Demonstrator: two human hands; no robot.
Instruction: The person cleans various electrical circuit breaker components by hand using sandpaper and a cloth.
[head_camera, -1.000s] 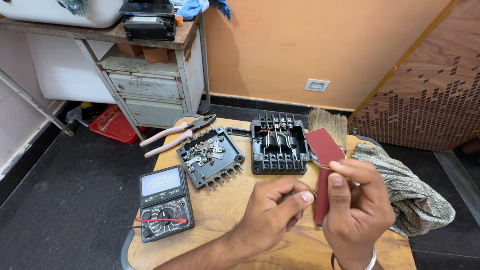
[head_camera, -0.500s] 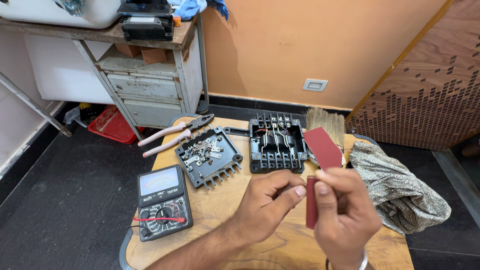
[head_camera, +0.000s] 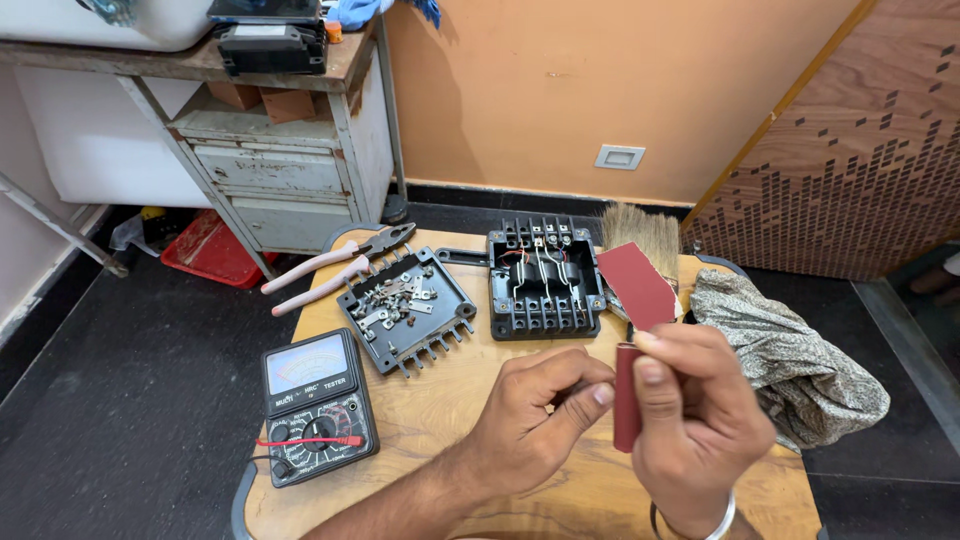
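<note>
Over a round wooden table (head_camera: 440, 400), my right hand (head_camera: 700, 420) pinches a folded strip of dark red sandpaper (head_camera: 640, 300). One end of it sticks up toward the far side; the other end hangs down as a narrow fold. My left hand (head_camera: 535, 410) is curled beside it, thumb and forefinger closed right next to the strip's lower part. What those fingertips hold is too small to tell. Just beyond the hands lies a black terminal block (head_camera: 543, 280) with wires inside.
A black tray of small metal parts (head_camera: 405, 308) and pink-handled pliers (head_camera: 335, 265) lie at the left back. An analog multimeter (head_camera: 315, 405) sits near the left edge. A brush (head_camera: 640, 228) and a patterned cloth (head_camera: 790, 355) lie at the right. A metal cabinet (head_camera: 280, 180) stands behind.
The sandpaper in my right hand has dropped lower and its lower part has folded narrower. My left fingers have closed in tighter beside it.
</note>
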